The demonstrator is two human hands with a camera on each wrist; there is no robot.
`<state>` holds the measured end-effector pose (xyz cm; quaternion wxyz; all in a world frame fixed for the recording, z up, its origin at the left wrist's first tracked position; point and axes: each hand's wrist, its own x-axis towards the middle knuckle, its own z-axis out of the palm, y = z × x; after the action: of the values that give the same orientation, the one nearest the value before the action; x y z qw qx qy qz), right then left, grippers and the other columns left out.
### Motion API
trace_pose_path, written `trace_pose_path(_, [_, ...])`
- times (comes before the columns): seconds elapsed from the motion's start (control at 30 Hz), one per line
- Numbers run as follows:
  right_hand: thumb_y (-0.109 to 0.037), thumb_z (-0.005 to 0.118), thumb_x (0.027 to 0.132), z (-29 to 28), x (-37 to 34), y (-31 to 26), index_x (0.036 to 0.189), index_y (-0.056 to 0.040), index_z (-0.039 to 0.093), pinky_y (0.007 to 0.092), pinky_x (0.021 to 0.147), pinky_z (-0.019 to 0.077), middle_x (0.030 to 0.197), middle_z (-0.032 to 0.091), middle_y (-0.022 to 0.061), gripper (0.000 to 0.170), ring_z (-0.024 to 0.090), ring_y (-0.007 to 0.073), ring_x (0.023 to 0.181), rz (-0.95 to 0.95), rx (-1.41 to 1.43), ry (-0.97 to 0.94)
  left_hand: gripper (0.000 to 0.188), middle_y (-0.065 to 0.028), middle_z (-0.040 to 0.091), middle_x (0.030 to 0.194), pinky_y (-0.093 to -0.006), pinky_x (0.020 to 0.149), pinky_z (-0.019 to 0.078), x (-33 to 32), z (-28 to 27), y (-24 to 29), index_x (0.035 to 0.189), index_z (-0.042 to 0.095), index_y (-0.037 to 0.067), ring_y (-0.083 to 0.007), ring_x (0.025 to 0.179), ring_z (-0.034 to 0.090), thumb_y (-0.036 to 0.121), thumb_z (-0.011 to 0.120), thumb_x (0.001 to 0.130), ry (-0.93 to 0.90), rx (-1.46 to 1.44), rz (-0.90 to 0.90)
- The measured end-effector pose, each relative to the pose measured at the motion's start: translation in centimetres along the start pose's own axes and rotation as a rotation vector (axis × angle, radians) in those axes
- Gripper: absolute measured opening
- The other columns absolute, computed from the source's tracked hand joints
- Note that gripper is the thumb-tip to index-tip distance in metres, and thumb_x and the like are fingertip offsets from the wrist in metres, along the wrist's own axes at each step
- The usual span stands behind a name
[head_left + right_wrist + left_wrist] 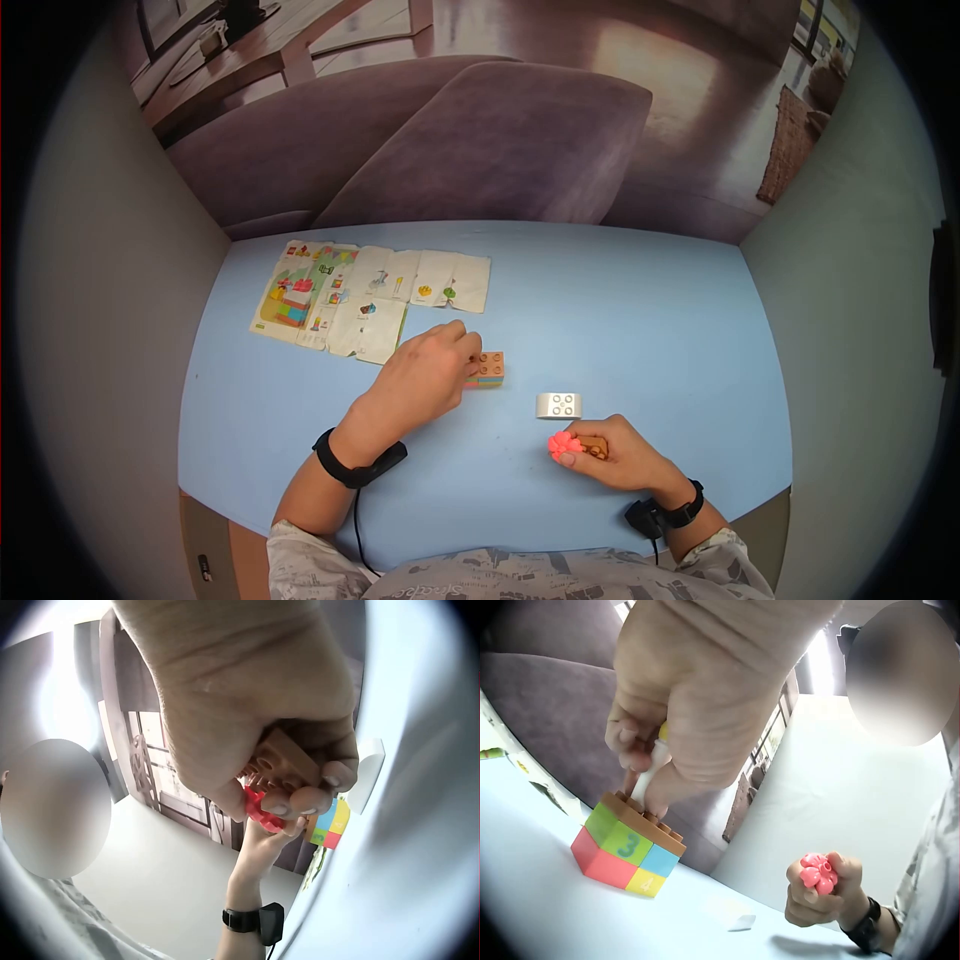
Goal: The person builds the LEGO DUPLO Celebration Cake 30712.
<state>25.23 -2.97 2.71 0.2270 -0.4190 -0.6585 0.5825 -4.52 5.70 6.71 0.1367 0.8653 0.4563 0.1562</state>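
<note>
A block stack (pixel 622 851) of green, blue, red and yellow bricks, some with numbers, stands on the table with a brown studded layer (pixel 490 363) on top. Over that layer my left hand (pixel 425 375) pinches a white candle piece (pixel 651 772) with a yellow tip, its lower end right at the studs. In the head view the hand hides this piece. To the right, my right hand (pixel 622 455) grips a brown studded brick (pixel 283 760) together with a pink flower piece (pixel 564 445). A white studded brick (pixel 558 405) lies just beyond the right hand.
A creased instruction sheet (pixel 380 290) with printed pictures is spread at the back left of the blue table (pixel 620 310). Grey panels (pixel 840 280) rise at both sides. Each wrist wears a black strap with a cable.
</note>
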Motion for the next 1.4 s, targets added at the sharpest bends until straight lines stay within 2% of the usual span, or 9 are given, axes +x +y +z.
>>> trace_pose_path(0.07, [-0.027,0.074,0.102,0.0,0.0,0.0,0.102,-0.0031,0.072,0.0286,0.06,0.0433,0.069,0.062,0.0032,0.024,0.051,0.0107,0.062,0.013,-0.015,-0.005,0.014,-0.0127,0.063,0.093,-0.0454,0.078,0.0559,-0.1,0.0,0.1,0.1,0.068,0.001,-0.035,0.089,0.067,0.003,0.075,0.089,0.049,-0.094,-0.045])
trace_pose_path(0.17, [-0.027,0.074,0.101,0.1,0.0,0.2,0.102,-0.0032,0.072,0.0286,0.06,0.0431,0.069,0.061,0.0031,0.024,0.05,0.0108,0.062,-0.007,-0.002,0.015,0.016,-0.0133,0.066,0.094,-0.0456,0.079,0.0557,-0.1,-0.2,-0.3,0.101,0.066,0.002,-0.0355,0.091,0.068,0.002,0.076,0.088,-0.009,-0.086,-0.049])
trace_pose_path(0.37, [-0.028,0.074,0.101,-0.1,0.0,0.2,0.1,-0.0032,0.071,0.0295,0.058,0.0424,0.067,0.059,0.0036,0.025,0.05,0.0117,0.061,-0.009,-0.012,0.0,0.013,-0.017,0.064,0.092,-0.0493,0.08,0.0548,0.2,-0.7,0.2,0.092,0.059,0.001,-0.0386,0.089,0.065,-0.006,0.069,0.087,-0.062,-0.043,0.026])
trace_pose_path(0.57, [-0.025,0.075,0.101,0.1,0.1,-0.1,0.095,-0.0018,0.071,0.0276,0.058,0.04,0.069,0.06,0.0005,0.024,0.048,0.0079,0.063,0.003,-0.004,-0.001,0.03,-0.0166,0.07,0.098,-0.046,0.082,0.0552,0.4,-0.9,0.6,0.115,0.061,0.002,-0.0374,0.094,0.071,-0.005,0.07,0.088,-0.034,-0.155,-0.057])
trace_pose_path(0.67, [-0.029,0.073,0.102,0.1,0.1,-0.1,0.1,-0.0029,0.071,0.0299,0.059,0.0427,0.068,0.059,0.004,0.026,0.049,0.012,0.062,0.004,-0.019,-0.012,0.04,-0.0178,0.07,0.099,-0.046,0.083,0.0553,0.5,-0.6,0.7,0.125,0.058,0.002,-0.0381,0.094,0.071,-0.007,0.069,0.088,-0.067,-0.16,-0.063])
trace_pose_path(0.87, [-0.028,0.073,0.102,0.3,0.0,-0.2,0.102,-0.0027,0.072,0.0295,0.06,0.0433,0.069,0.061,0.0037,0.026,0.05,0.0115,0.063,-0.016,-0.013,-0.003,0.04,-0.0172,0.07,0.098,-0.0452,0.082,0.0552,0.4,-0.5,0.6,0.127,0.055,0.002,-0.0377,0.093,0.071,-0.005,0.072,0.091,-0.106,-0.26,-0.154])
trace_pose_path(0.97, [-0.028,0.073,0.102,0.3,0.0,-0.2,0.102,-0.0028,0.072,0.0293,0.06,0.0436,0.07,0.061,0.0037,0.026,0.051,0.0114,0.063,0.001,-0.004,-0.004,0.038,-0.017,0.071,0.097,-0.0441,0.081,0.0555,0.3,-0.6,0.5,0.123,0.057,0.001,-0.0369,0.092,0.072,0.001,0.077,0.091,-0.095,-0.272,-0.226])
trace_pose_path(1.07, [-0.029,0.073,0.102,0.4,-0.1,0.2,0.103,-0.003,0.072,0.0294,0.06,0.0436,0.07,0.061,0.0038,0.026,0.051,0.0115,0.063,-0.019,0.0,0.001,0.033,-0.0229,0.072,0.106,-0.0486,0.085,0.0553,0.3,-0.6,0.1,0.118,0.059,0.0,-0.0418,0.099,0.07,0.003,0.077,0.091,-0.115,-0.285,-0.237])
trace_pose_path(1.4, [-0.029,0.073,0.102,0.3,-0.2,0.2,0.103,-0.0034,0.072,0.0293,0.06,0.0439,0.07,0.062,0.0041,0.025,0.051,0.012,0.063,-0.043,0.001,0.024,0.029,-0.0163,0.071,0.102,-0.0449,0.083,0.0568,-0.1,-1.6,0.2,0.104,0.069,-0.002,-0.0366,0.092,0.07,0.015,0.085,0.086,-0.101,-0.008,-0.142])
